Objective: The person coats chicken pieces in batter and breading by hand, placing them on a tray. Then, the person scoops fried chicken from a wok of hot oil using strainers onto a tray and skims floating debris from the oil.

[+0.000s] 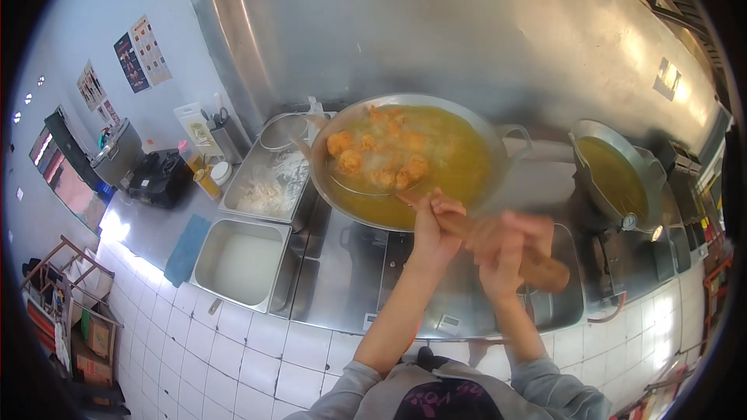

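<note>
A wide wok (498, 187) of yellow oil stands in front of me, with several orange-brown battered pieces (352, 161) frying on its left side. My left hand (437, 227) is closed around the wooden handle of a skimmer (546, 272), close to the wok's near rim. Farther back along the same handle, my right hand (504, 250) grips it, smeared by motion. In the oil, the skimmer's thin round wire rim curves around the fried pieces. Its mesh is mostly hidden under them and the oil.
Left of the wok are a tray of floury pieces (261, 193), a steel pan of whitish liquid (240, 258) and a blue cloth (187, 249). A second oil-filled wok (615, 175) with a dial thermometer (629, 222) stands right. A steel backsplash (436, 31) rises behind.
</note>
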Demonstrator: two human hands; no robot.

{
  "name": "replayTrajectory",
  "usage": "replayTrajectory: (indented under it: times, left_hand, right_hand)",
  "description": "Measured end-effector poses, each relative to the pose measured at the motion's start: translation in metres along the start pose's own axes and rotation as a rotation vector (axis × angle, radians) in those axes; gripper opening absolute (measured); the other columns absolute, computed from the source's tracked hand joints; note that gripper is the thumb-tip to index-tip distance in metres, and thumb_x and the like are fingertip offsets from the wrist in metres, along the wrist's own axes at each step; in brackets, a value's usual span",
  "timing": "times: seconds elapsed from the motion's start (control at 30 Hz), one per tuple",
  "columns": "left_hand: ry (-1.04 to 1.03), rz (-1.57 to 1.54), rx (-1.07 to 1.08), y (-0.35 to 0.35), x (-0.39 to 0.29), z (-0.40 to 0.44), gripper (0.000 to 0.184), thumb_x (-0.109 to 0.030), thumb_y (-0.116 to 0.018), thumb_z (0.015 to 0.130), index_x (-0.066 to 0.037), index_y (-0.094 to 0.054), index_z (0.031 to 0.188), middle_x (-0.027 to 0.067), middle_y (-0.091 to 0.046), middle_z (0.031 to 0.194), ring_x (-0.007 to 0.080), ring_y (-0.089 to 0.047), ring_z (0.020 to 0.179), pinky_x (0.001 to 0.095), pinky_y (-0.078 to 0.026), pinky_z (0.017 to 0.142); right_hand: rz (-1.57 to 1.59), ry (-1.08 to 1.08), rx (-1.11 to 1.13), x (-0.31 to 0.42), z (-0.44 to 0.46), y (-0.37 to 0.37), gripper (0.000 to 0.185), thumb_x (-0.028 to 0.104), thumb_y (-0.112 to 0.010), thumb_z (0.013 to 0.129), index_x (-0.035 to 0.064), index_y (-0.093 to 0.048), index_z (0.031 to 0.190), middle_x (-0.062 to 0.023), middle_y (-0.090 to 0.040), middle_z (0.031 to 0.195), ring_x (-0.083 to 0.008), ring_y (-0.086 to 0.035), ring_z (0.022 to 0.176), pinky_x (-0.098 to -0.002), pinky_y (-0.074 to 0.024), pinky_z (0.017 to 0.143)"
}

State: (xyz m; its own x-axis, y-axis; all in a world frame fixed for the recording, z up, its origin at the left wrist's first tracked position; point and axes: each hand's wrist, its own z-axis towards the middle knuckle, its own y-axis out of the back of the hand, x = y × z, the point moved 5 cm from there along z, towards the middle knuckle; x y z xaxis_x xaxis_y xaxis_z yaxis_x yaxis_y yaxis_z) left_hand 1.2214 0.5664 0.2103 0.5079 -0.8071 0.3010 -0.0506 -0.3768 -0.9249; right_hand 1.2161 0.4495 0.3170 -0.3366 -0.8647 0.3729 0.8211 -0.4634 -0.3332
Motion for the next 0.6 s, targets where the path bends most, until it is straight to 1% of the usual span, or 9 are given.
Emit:
replayTrajectory:
  times: [0.07,0.13,0.17,0.23,0.3,0.37,0.4,0.5,0.6]
  left_hand:
    - [0.213,-0.079,0.143,0.003,0.006,-0.008,0.014,-0.013,-0.048,0.092,-0.003,-0.053,0.085,-0.0029,-0.043,0.06,0.0073,-0.044,0.052,0.0189,-0.044,0.051]
    - [0.186,-0.046,0.16,0.009,0.006,-0.019,0.013,-0.011,-0.047,0.092,-0.002,-0.053,0.085,-0.0032,-0.042,0.059,0.0061,-0.042,0.05,0.0186,-0.042,0.049]
    - [0.155,-0.02,0.169,0.012,0.006,-0.027,0.012,-0.009,-0.046,0.092,-0.002,-0.053,0.085,-0.0035,-0.04,0.059,0.0049,-0.04,0.049,0.0183,-0.04,0.047]
    - [0.175,-0.008,0.207,0.016,0.007,-0.04,0.013,-0.008,-0.045,0.092,-0.001,-0.052,0.085,-0.0036,-0.039,0.058,0.0043,-0.039,0.048,0.0182,-0.039,0.047]
    - [0.2,0.005,0.242,0.017,0.01,-0.052,0.013,-0.007,-0.044,0.093,0.0,-0.051,0.085,-0.0037,-0.037,0.058,0.0038,-0.038,0.048,0.018,-0.039,0.046]
    - [0.163,0.042,0.281,0.017,0.011,-0.065,0.014,-0.006,-0.043,0.093,0.0,-0.051,0.084,-0.0033,-0.037,0.057,0.0039,-0.037,0.047,0.0181,-0.038,0.045]
    - [0.171,0.043,0.279,0.017,0.012,-0.07,0.014,-0.006,-0.043,0.093,0.0,-0.051,0.084,-0.0033,-0.037,0.057,0.0039,-0.037,0.047,0.0181,-0.038,0.045]
    - [0.205,0.051,0.325,0.015,0.016,-0.085,0.015,-0.007,-0.042,0.094,0.001,-0.051,0.085,-0.0029,-0.037,0.057,0.004,-0.037,0.047,0.018,-0.037,0.045]
    - [0.258,0.026,0.315,0.017,0.021,-0.099,0.013,-0.012,-0.046,0.094,-0.004,-0.051,0.087,-0.0049,-0.034,0.058,0.0032,-0.034,0.047,0.0178,-0.034,0.045]
  right_hand:
    - [0.04,-0.012,0.073,0.009,-0.016,0.001,0.019,0.011,-0.052,0.092,-0.0017,-0.046,0.104,-0.0018,-0.047,0.055,-0.0123,-0.045,0.044,-0.0278,-0.0392,0.043]
    - [0.008,0.048,0.13,0.021,-0.026,-0.002,0.012,0.005,-0.053,0.086,-0.0014,-0.05,0.096,-0.0045,-0.051,0.056,-0.0156,-0.049,0.046,-0.0305,-0.0436,0.045]
    - [0.007,0.05,0.127,0.029,-0.028,-0.002,0.012,0.005,-0.053,0.086,-0.0014,-0.05,0.096,-0.0045,-0.051,0.056,-0.0156,-0.049,0.046,-0.0305,-0.0436,0.045]
    - [-0.004,0.022,0.334,0.047,-0.032,-0.014,0.005,0.0,-0.052,0.082,-0.0014,-0.054,0.087,-0.0073,-0.055,0.057,-0.0185,-0.053,0.048,-0.0337,-0.0483,0.05]
    - [-0.046,0.033,0.33,0.061,-0.042,-0.019,0.003,0.0,-0.053,0.081,-0.0012,-0.055,0.082,-0.0071,-0.055,0.057,-0.0188,-0.053,0.047,-0.0344,-0.0493,0.051]
    - [-0.04,0.108,0.306,0.067,-0.048,-0.027,0.008,-0.004,-0.053,0.075,-0.0015,-0.061,0.076,-0.0056,-0.054,0.053,-0.0183,-0.052,0.045,-0.0346,-0.0506,0.053]
    - [-0.047,0.11,0.303,0.071,-0.05,-0.029,0.008,-0.004,-0.053,0.075,-0.0015,-0.061,0.076,-0.0056,-0.054,0.053,-0.0183,-0.052,0.045,-0.0346,-0.0506,0.053]
    - [-0.094,0.162,0.366,0.089,-0.058,-0.039,0.02,-0.008,-0.053,0.062,-0.0026,-0.066,0.077,-0.0053,-0.051,0.052,-0.018,-0.048,0.043,-0.0319,-0.0499,0.053]
    - [-0.133,0.201,0.39,0.102,-0.067,-0.045,0.019,-0.007,-0.057,0.061,-0.0015,-0.067,0.076,-0.0048,-0.05,0.051,-0.0176,-0.048,0.044,-0.0317,-0.0498,0.054]
